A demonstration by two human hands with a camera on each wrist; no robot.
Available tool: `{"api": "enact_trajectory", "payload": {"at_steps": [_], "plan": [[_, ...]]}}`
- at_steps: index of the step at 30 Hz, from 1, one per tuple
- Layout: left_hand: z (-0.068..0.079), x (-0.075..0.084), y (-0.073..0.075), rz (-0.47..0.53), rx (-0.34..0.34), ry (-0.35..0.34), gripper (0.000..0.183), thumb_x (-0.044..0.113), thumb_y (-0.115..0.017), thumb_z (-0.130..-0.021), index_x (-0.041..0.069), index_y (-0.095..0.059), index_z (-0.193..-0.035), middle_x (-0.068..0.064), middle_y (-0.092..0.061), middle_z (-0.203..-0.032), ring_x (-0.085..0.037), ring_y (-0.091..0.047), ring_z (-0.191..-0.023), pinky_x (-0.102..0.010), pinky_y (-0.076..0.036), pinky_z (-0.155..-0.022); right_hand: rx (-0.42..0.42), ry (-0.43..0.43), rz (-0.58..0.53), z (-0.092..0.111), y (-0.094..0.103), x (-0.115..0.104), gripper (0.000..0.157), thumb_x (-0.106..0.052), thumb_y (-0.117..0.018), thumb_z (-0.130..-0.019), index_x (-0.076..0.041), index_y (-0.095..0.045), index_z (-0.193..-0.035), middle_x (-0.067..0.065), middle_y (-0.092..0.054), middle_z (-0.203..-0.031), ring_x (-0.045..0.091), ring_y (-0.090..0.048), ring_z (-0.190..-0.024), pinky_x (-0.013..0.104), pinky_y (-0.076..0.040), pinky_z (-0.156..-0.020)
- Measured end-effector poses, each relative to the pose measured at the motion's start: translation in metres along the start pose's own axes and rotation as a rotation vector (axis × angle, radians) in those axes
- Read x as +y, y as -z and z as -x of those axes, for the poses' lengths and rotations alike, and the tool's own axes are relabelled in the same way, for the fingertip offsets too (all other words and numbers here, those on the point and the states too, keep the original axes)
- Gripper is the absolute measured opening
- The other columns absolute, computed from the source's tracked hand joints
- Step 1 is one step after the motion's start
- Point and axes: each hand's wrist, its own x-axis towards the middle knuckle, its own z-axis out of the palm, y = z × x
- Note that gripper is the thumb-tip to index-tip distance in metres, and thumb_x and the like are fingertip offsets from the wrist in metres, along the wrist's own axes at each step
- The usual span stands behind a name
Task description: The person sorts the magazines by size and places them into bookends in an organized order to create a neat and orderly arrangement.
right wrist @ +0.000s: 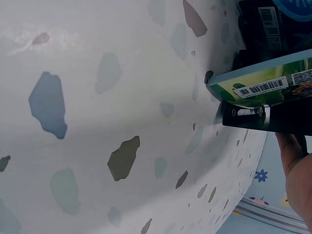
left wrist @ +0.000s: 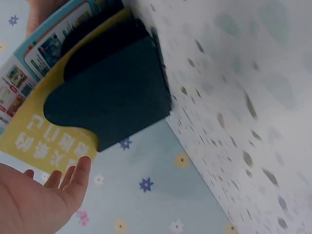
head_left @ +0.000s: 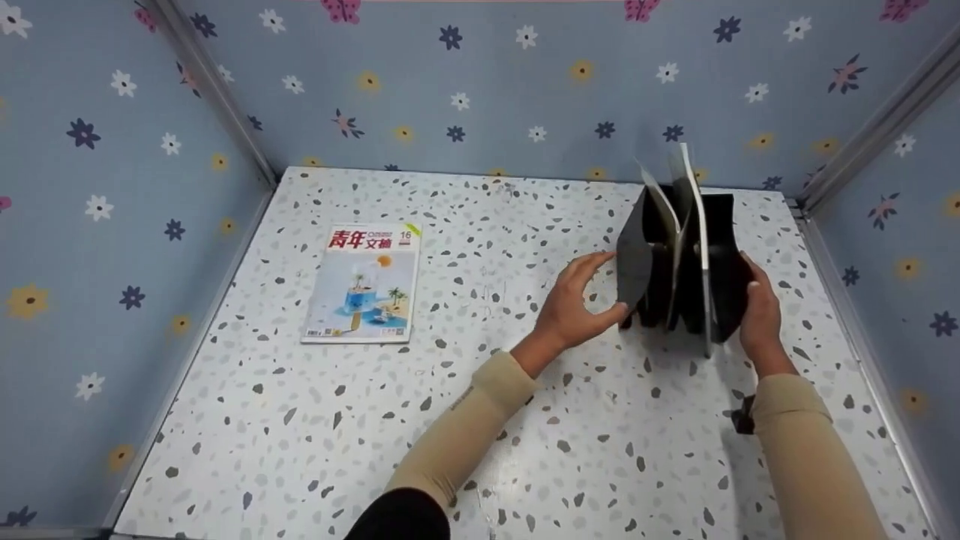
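A black desktop book rack (head_left: 634, 259) stands at the back right of the speckled table, with books upright in its slots. One is a thin yellow-covered book (left wrist: 46, 126); another is a taller book (head_left: 703, 240), whose green, barcoded cover (right wrist: 258, 90) appears in the right wrist view. My left hand (head_left: 574, 306) is at the rack's left panel, thumb and fingers spread apart, fingertips right by its edge. On the other side, my right hand (head_left: 763, 319) rests against the right panel with fingers extended along it. The right fingertips are partly hidden behind the rack.
A magazine (head_left: 360, 285) with a blue seaside cover lies flat on the left part of the table (head_left: 480, 225). Flower-patterned panels (head_left: 487, 90) enclose the back and both sides. The rack stands close to the back panel.
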Motion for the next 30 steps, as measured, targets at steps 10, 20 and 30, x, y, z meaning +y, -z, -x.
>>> {"api": "enact_trajectory", "payload": {"at_steps": [10, 20, 30], "plan": [[0.011, -0.022, 0.047, -0.078, -0.019, 0.025, 0.069, 0.041, -0.069, -0.084, 0.028, -0.042, -0.146, 0.000, -0.042, -0.148, -0.018, -0.038, -0.138, -0.040, -0.041, -0.106, 0.009, 0.025, -0.038, 0.001, 0.001, 0.001, 0.047, -0.019, -0.022, -0.105, -0.008, -0.040, -0.147, 0.014, -0.037, -0.153, 0.025, -0.033, -0.139, 0.027, -0.025, -0.110], [0.025, -0.042, 0.082, -0.140, 0.041, 0.059, 0.067, 0.043, -0.067, -0.085, 0.027, -0.042, -0.145, 0.000, -0.042, -0.148, -0.021, -0.039, -0.137, -0.044, -0.041, -0.106, -0.022, -0.016, -0.038, 0.000, 0.001, 0.005, 0.047, -0.021, -0.021, -0.105, -0.012, -0.038, -0.148, 0.012, -0.035, -0.154, 0.030, -0.031, -0.142, 0.031, -0.025, -0.112], [0.035, -0.063, 0.116, -0.246, 0.038, 0.071, 0.070, 0.042, -0.070, -0.083, 0.022, -0.044, -0.144, -0.002, -0.045, -0.145, -0.022, -0.040, -0.137, -0.042, -0.040, -0.107, -0.006, -0.032, -0.046, 0.002, -0.001, -0.001, 0.047, -0.023, -0.022, -0.106, -0.011, -0.038, -0.149, 0.013, -0.034, -0.155, 0.025, -0.032, -0.141, 0.029, -0.023, -0.113]]}}
